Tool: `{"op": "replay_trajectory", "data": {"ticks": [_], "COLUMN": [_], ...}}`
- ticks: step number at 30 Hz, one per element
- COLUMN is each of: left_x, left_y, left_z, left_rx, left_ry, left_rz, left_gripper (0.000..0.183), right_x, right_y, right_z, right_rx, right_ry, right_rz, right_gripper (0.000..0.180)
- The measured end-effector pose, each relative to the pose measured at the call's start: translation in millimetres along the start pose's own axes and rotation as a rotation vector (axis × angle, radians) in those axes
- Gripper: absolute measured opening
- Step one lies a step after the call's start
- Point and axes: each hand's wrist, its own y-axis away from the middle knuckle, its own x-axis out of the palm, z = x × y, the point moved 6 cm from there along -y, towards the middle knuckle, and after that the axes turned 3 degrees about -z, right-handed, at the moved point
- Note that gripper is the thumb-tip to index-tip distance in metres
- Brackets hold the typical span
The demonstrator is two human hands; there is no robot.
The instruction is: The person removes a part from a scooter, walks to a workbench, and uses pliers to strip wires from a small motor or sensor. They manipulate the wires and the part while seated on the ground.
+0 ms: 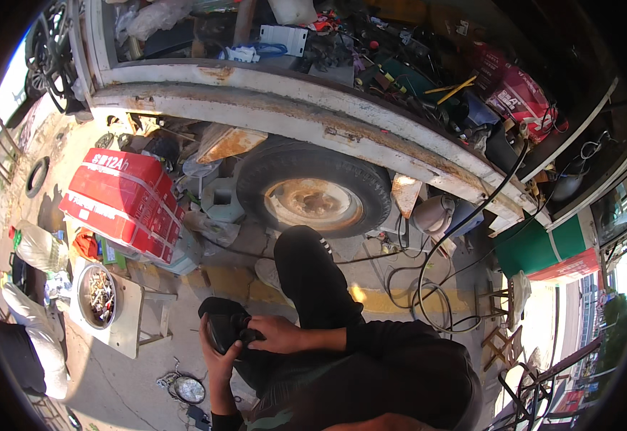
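Over my bent knee I hold a black part (220, 329), which looks like a smooth dark housing; its exact kind is hard to make out. My left hand (217, 350) wraps its near and left sides, with the thumb on the front. Pinched around a knobby dark piece (246, 327) at the right end is my right hand (278, 334). Whether that piece is joined to the housing is hidden by the fingers. Left of my hands, a metal bowl (80, 301) of small mixed hardware stands on a low stool (130, 328).
Ahead is a rusty white vehicle body (292, 116) with a wheel (313, 202) beneath. Red carton (122, 202) stands left; black hose (426, 275) coils on the ground at right. A round metal dish (188, 389) lies near my left forearm. Another person's pale-clothed leg (41, 339) shows far left.
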Motion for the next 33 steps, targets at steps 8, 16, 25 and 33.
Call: {"op": "replay_trajectory", "data": {"ticks": [8, 16, 25, 33], "left_x": [49.7, 57.7, 52.2, 105.0], "left_y": [-32.0, -50.8, -47.4, -72.9], "left_z": [-57.1, -53.9, -37.7, -66.4], "left_rx": [0.129, 0.176, -0.051, -0.088], "left_ry": [-0.116, -0.052, 0.107, 0.113], "left_rz": [0.166, 0.149, -0.044, -0.136], "left_gripper": [0.103, 0.11, 0.11, 0.11], "right_x": [-60.0, -243.8, -556.3, -728.7], "right_y": [15.0, 43.0, 134.5, -113.6], "right_z": [20.7, 60.0, 54.1, 19.8], "right_rx": [0.122, 0.023, -0.1, 0.014], "right_ry": [0.079, 0.307, 0.688, 1.11], "right_rz": [-0.162, -0.538, -1.579, -0.749], "right_gripper": [0.04, 0.046, 0.044, 0.03]}}
